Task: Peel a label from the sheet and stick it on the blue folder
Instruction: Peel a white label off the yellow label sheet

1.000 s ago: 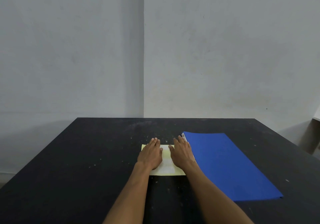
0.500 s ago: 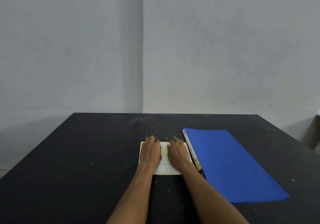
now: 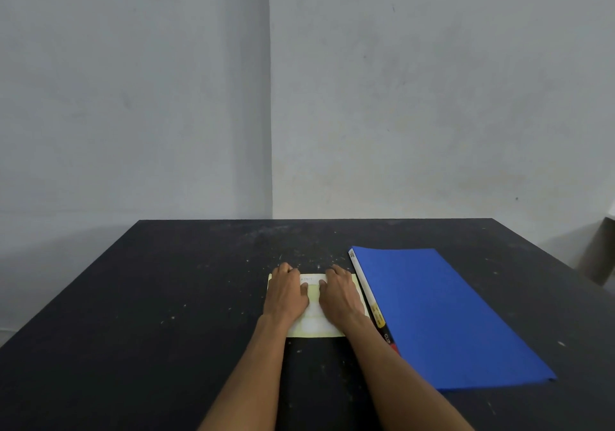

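Observation:
A pale yellow label sheet (image 3: pixel 312 319) with rows of white labels lies flat on the black table (image 3: pixel 159 297). My left hand (image 3: pixel 286 294) covers its left part and my right hand (image 3: pixel 341 294) its right part. The fingers of both hands curl at the sheet's far edge, and both thumbs point inward onto the labels in the middle strip. The blue folder (image 3: pixel 439 314) lies closed just right of the sheet, its white, yellow and red spine (image 3: pixel 372 307) next to my right wrist.
Pale specks are scattered over the table top. A grey wall with a corner stands behind the table's far edge. A brown object (image 3: pixel 599 254) shows at the right edge of the view, beyond the table.
Both hands lay flat on the sheet before; their fingers have now bent at its far edge and the thumbs have drawn inward. The view has shifted slightly, showing the folder's spine.

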